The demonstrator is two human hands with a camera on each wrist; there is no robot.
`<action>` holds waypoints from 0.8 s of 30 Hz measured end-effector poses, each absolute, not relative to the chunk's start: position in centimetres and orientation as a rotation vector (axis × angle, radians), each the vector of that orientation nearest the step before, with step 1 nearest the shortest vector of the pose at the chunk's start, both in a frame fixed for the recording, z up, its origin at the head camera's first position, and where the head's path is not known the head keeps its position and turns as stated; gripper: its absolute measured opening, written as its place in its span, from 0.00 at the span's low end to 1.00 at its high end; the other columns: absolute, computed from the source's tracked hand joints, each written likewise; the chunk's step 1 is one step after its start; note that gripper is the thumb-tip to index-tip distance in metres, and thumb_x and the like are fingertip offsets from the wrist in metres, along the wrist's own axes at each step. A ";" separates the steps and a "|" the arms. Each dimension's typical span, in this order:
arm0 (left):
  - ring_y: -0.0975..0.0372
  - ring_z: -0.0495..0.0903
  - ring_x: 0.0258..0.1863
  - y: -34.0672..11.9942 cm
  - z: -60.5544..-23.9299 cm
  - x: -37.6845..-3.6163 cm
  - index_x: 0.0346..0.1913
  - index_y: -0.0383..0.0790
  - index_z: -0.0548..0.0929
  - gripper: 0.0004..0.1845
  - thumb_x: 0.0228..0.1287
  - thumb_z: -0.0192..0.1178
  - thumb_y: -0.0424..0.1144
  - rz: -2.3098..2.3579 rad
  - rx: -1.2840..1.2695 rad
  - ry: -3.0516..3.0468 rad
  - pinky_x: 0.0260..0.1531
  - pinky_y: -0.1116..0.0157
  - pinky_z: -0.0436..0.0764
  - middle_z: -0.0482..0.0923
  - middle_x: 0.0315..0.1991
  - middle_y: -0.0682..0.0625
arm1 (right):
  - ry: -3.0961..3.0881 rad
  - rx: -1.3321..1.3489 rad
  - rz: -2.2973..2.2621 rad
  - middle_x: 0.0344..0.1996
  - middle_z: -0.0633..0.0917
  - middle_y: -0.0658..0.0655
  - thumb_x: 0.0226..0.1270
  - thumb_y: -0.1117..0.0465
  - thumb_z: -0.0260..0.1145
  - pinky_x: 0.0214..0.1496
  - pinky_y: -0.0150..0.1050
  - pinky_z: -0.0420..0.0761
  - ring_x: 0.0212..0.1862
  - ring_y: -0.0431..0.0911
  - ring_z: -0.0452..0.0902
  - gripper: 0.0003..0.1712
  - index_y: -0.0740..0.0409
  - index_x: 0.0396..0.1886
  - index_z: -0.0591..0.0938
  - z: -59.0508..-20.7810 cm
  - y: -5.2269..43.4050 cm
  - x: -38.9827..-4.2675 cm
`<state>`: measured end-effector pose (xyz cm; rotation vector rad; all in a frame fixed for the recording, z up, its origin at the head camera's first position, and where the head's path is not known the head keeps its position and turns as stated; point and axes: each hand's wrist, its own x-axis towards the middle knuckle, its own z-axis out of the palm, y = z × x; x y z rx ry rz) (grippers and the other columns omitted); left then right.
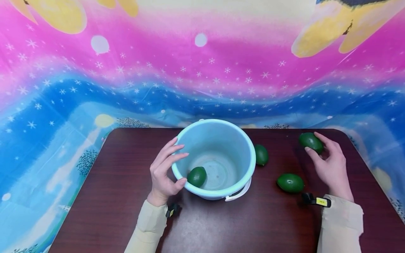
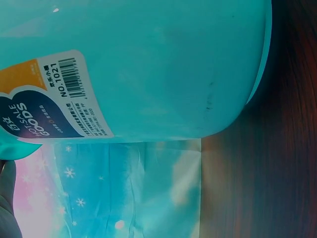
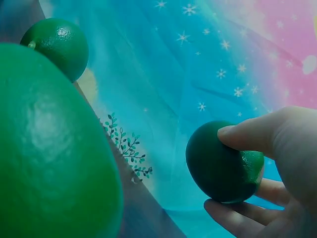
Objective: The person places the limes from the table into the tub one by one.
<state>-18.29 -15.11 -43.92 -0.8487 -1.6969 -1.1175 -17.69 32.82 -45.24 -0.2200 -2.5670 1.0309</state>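
Note:
A light blue bucket (image 1: 218, 193) stands upright mid-table, a green lime (image 1: 197, 176) lying inside it on the near left. My left hand (image 1: 164, 172) holds the bucket's left rim, thumb at the near side and fingers over the edge. In the left wrist view the bucket's wall (image 2: 163, 64) fills most of the picture. At the far right my right hand (image 1: 332, 165) pinches another lime (image 1: 310, 142) between thumb and fingers; the right wrist view shows this lime (image 3: 218, 161) held off the table. Two more limes rest nearby, one beside the bucket (image 1: 261, 155), one nearer me (image 1: 290, 183).
The dark wooden table (image 1: 253, 225) has rounded far corners. A patterned pink and blue cloth (image 1: 202, 80) hangs behind it and along the sides. The bucket's white handle (image 1: 239, 192) hangs down at its near right. A label (image 2: 54, 99) is stuck on the bucket's side.

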 end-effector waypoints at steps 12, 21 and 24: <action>0.34 0.79 0.55 -15.0 -43.9 -18.3 0.42 0.33 0.89 0.36 0.66 0.56 0.67 -1.114 -0.853 -1.686 0.58 0.47 0.79 0.84 0.46 0.34 | -2.532 -0.245 1.063 0.61 0.71 0.59 0.73 0.54 0.68 0.47 0.14 0.69 0.50 0.32 0.68 0.34 0.41 0.77 0.70 -44.6 32.4 -17.7; 0.34 0.79 0.55 -15.0 -43.9 -18.3 0.42 0.33 0.89 0.36 0.66 0.56 0.67 -1.112 -0.853 -1.682 0.58 0.47 0.79 0.84 0.46 0.34 | -2.528 -0.245 1.077 0.59 0.71 0.58 0.73 0.52 0.68 0.46 0.12 0.69 0.50 0.30 0.69 0.34 0.40 0.76 0.71 -44.4 32.1 -17.7; 0.34 0.79 0.55 -14.9 -44.0 -18.3 0.42 0.33 0.89 0.36 0.66 0.56 0.67 -1.114 -0.854 -1.683 0.58 0.47 0.79 0.84 0.46 0.34 | -2.535 -0.253 1.079 0.59 0.71 0.58 0.73 0.51 0.67 0.45 0.12 0.69 0.51 0.31 0.70 0.34 0.39 0.77 0.70 -44.4 32.1 -17.7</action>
